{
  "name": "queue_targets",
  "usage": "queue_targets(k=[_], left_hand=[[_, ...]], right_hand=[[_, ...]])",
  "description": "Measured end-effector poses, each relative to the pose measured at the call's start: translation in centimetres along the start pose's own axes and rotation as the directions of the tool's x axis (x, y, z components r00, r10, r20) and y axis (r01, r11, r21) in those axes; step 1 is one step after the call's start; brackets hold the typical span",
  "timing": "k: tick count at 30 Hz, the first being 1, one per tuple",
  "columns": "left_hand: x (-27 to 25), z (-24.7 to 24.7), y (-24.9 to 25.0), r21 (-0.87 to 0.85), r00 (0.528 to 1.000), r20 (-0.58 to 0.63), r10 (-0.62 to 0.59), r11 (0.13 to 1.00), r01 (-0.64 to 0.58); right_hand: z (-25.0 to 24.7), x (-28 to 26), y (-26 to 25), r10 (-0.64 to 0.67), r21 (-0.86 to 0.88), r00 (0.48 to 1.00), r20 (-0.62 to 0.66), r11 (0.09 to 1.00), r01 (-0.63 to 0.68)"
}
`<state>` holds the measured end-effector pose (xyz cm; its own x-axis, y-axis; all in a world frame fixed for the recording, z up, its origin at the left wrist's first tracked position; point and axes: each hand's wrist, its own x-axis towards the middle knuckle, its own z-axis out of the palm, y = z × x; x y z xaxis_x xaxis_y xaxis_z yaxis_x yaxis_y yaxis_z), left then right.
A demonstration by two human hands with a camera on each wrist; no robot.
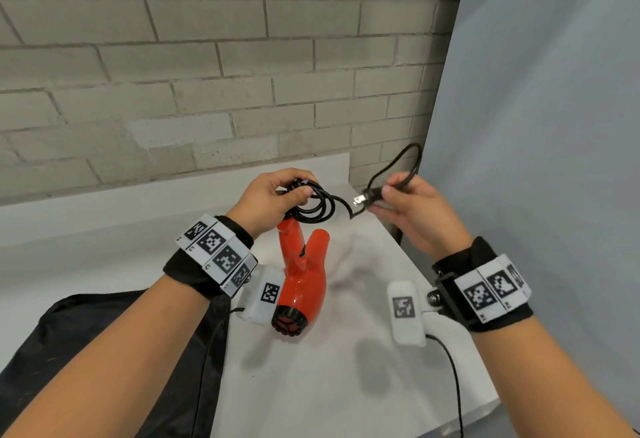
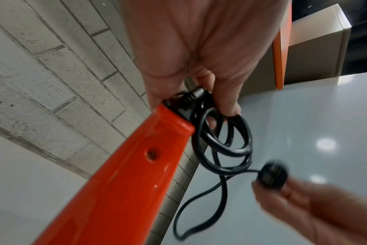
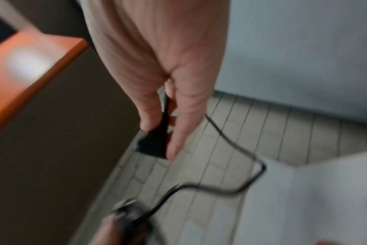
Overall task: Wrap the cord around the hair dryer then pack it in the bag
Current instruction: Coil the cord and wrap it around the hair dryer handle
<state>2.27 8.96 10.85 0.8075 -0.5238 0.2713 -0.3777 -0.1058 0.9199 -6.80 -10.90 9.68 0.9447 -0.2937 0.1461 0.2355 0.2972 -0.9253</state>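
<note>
A glossy red hair dryer (image 1: 300,285) hangs above the white table (image 1: 322,385), handle up, its black intake grille toward me. My left hand (image 1: 277,202) grips the top of the handle (image 2: 136,165) together with several black loops of cord (image 1: 317,203), also clear in the left wrist view as cord coils (image 2: 226,144). To the right, my right hand (image 1: 405,205) pinches the black plug (image 1: 369,197) between thumb and fingers; the plug (image 3: 155,140) shows blurred in the right wrist view. A free arc of cord (image 1: 401,160) loops up behind that hand. The black bag (image 1: 114,351) lies at lower left.
A grey brick wall (image 1: 207,74) stands close behind the table. A pale blue-grey panel (image 1: 554,108) bounds the right side. The table's right edge runs just under my right wrist. An orange-edged board (image 2: 281,58) shows behind in the wrist views.
</note>
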Motion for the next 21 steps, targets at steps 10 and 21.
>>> queue_targets(k=[10, 21], left_hand=[[0.1, 1.1, -0.1, -0.090, 0.998, -0.049, 0.032, 0.995, -0.036], [0.6, 1.3, -0.6, -0.056, 0.999, -0.041, 0.015, 0.998, -0.018]], right_hand=[[5.5, -0.9, 4.5, -0.507, -0.373, 0.861, -0.032, 0.805, 0.460], [6.5, -1.0, 7.0, -0.738, -0.729, 0.672, 0.067, 0.424, 0.538]])
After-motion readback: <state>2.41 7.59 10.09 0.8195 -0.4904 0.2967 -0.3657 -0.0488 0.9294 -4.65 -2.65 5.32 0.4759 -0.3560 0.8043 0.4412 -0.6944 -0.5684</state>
